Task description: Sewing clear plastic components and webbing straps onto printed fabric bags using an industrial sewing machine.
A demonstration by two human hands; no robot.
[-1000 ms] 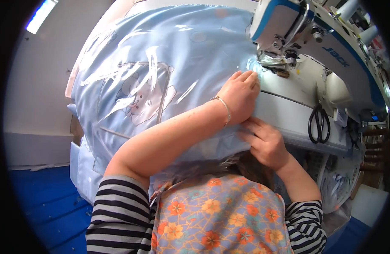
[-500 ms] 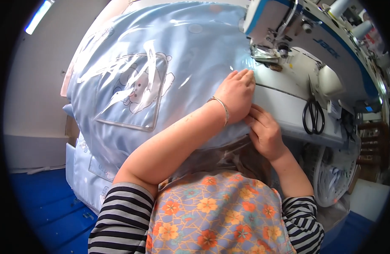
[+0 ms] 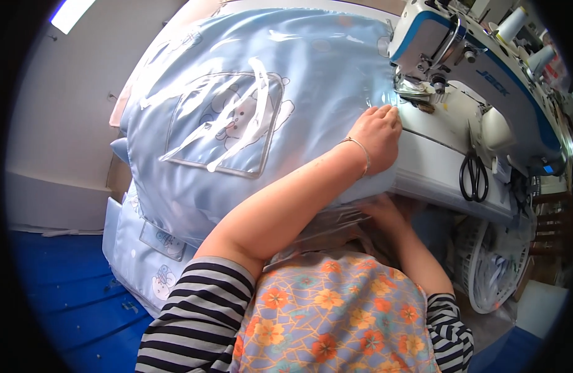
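Note:
A large light blue fabric piece (image 3: 324,87) under glossy clear plastic spreads over the table, with a printed bear pocket (image 3: 243,124) on its left part. My left hand (image 3: 377,140), a bracelet at its wrist, lies palm down on its right edge, fingers flat towards the sewing machine's needle area (image 3: 423,90). Below the table's front edge, my right hand (image 3: 386,214) is at the hanging edge of the plastic. Its fingers are partly hidden and blurred, so their grip cannot be made out.
Black-handled scissors (image 3: 473,177) lie on the table right of my hands. The white and blue sewing machine (image 3: 485,81) stands behind them, with thread cones (image 3: 513,25) beyond. A white basket (image 3: 485,267) sits low at the right. More blue printed fabric (image 3: 143,261) hangs at the left.
My right hand has moved down from beside the left hand to below the table edge. My left hand stays on the fabric near the machine. The whole view has shifted slightly.

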